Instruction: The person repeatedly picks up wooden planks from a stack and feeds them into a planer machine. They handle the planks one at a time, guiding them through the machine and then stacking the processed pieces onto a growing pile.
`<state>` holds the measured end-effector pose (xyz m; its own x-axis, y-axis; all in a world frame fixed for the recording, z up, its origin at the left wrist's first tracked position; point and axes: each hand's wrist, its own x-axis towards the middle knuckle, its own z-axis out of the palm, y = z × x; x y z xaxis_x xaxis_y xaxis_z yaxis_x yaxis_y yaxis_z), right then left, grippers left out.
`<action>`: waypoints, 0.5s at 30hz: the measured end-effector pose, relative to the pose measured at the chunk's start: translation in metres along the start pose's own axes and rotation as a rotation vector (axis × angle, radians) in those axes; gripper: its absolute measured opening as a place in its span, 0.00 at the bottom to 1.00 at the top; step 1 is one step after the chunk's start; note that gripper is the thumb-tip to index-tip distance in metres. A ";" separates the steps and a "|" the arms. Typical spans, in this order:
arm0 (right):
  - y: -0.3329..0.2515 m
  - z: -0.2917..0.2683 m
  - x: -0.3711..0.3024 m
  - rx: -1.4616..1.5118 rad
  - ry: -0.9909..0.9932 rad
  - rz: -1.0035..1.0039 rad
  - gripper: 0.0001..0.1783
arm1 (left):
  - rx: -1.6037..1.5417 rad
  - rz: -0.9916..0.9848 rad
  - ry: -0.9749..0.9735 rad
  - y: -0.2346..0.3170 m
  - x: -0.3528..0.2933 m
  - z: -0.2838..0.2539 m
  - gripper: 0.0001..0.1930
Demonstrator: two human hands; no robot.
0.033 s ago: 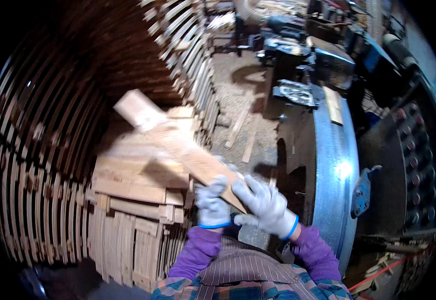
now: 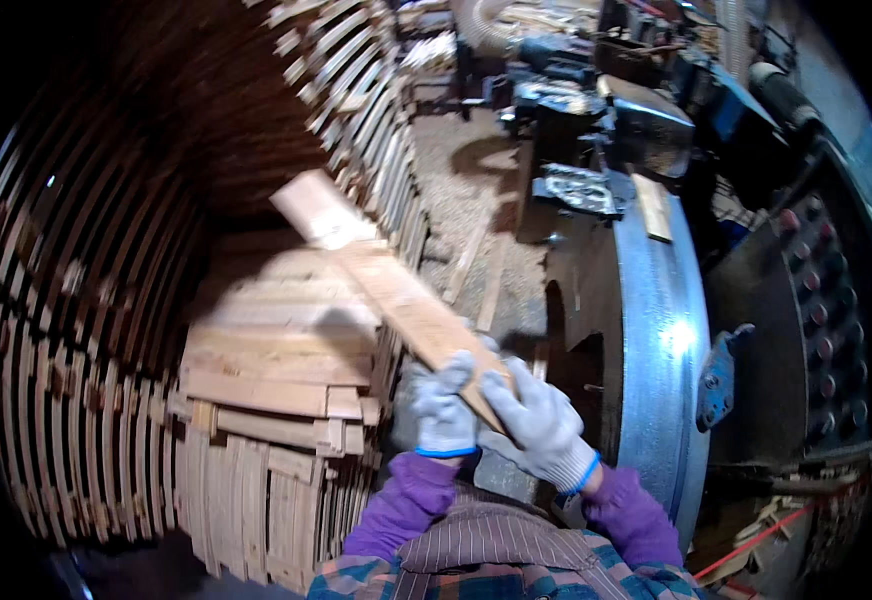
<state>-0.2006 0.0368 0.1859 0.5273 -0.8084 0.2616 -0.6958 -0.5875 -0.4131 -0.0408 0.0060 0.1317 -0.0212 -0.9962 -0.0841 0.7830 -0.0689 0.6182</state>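
While both hands (image 2: pixel 446 410) (image 2: pixel 539 420) clamp a plank (image 2: pixel 416 308), stacked boards (image 2: pixel 276 342) lie left, a shiny metal surface (image 2: pixel 656 400) right.

Board (image 2: pixel 413 308) between left hand (image 2: pixel 446 408) and right hand (image 2: pixel 541 420), slanting forward-left; board stack (image 2: pixel 266 365) to the left; bench (image 2: pixel 661 420) to the right, plank (image 2: pixel 653 208) on its far part; control panel (image 2: pixel 806 345) right of bench; floor (image 2: pixel 528 275) between stack and bench, strips (image 2: pixel 493 300) on it
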 end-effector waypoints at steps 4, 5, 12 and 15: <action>0.015 -0.014 -0.107 0.157 0.345 0.345 0.40 | -0.404 -0.197 -0.214 -0.137 0.008 -0.022 0.26; 0.022 -0.013 -0.144 0.055 0.299 0.524 0.39 | -0.255 -0.316 -0.150 -0.140 0.012 -0.001 0.25; 0.105 0.006 -0.196 -0.616 0.308 0.848 0.27 | 0.133 -0.409 -0.029 -0.124 0.014 0.049 0.22; 0.168 -0.015 -0.127 -0.721 0.156 0.796 0.22 | 0.181 -0.380 0.032 -0.121 0.017 0.025 0.19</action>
<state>-0.3920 0.0404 0.0961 -0.2342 -0.9326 0.2747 -0.9605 0.2656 0.0828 -0.1514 -0.0039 0.0752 -0.2662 -0.8962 -0.3550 0.6013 -0.4422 0.6655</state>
